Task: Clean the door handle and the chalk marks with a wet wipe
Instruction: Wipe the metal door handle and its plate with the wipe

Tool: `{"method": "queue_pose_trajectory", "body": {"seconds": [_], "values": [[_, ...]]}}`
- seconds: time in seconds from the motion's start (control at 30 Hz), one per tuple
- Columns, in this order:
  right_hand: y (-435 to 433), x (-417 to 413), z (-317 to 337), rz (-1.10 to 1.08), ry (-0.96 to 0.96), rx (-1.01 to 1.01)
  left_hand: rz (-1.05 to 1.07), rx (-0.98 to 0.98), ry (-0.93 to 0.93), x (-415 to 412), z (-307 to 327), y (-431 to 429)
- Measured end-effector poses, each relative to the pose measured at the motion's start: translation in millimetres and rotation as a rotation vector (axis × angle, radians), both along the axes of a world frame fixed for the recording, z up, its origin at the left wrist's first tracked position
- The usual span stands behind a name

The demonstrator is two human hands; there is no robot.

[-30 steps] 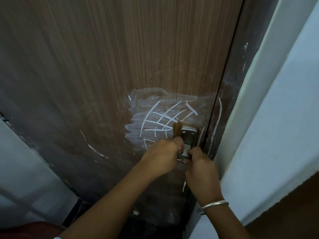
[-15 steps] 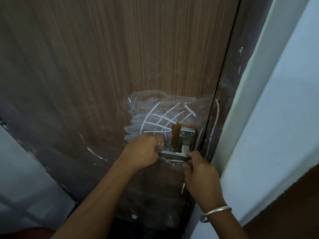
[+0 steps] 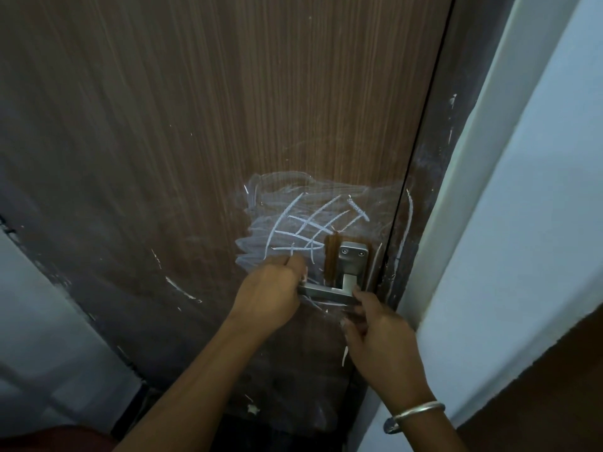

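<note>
The silver door handle (image 3: 327, 292) is a lever under a screwed plate on the brown wooden door (image 3: 228, 125). White chalk marks (image 3: 310, 223), crossed lines over a smeared patch, lie up and left of the plate. My left hand (image 3: 270, 290) is closed around the lever's free left end, and a small white bit of the wet wipe (image 3: 304, 275) shows at its fingers. My right hand (image 3: 380, 331), with a metal bangle on the wrist, pinches the lever's right end from below, by the door edge.
The dark door frame (image 3: 427, 190) carries chalk streaks and stands just right of the handle. A pale wall (image 3: 528, 207) juts out on the right. Stray chalk dashes (image 3: 179, 288) mark the door lower left. A grey wall (image 3: 36, 321) is at the left.
My left hand has slid leftward along the lever from the pivot to its free end, uncovering the lever. My right hand has stayed at the right end.
</note>
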State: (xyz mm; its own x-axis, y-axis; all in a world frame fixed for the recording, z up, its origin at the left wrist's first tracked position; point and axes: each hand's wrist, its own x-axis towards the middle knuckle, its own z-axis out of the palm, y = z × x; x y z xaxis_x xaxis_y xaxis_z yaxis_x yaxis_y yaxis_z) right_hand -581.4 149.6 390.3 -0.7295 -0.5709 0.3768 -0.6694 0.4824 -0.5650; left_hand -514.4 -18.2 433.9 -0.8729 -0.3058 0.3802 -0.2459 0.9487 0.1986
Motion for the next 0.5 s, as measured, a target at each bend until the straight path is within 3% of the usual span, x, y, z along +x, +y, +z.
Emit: {"method": "queue_pose_trajectory", "body": {"seconds": [0.37, 0.43, 0.5], "values": [[4.6, 0.1, -10.0, -0.032, -0.069, -0.132, 0.09, -0.043, 0.153, 5.5, -4.3, 4.6], [0.9, 2.0, -9.2, -0.045, -0.077, -0.188, 0.126, 0.115, 0.259, 7.6, 3.6, 1.9], [-3.5, 5.0, -7.1, -0.053, -0.088, -0.257, 0.114, 0.487, 0.299, 6.3, 11.3, 3.9]]}}
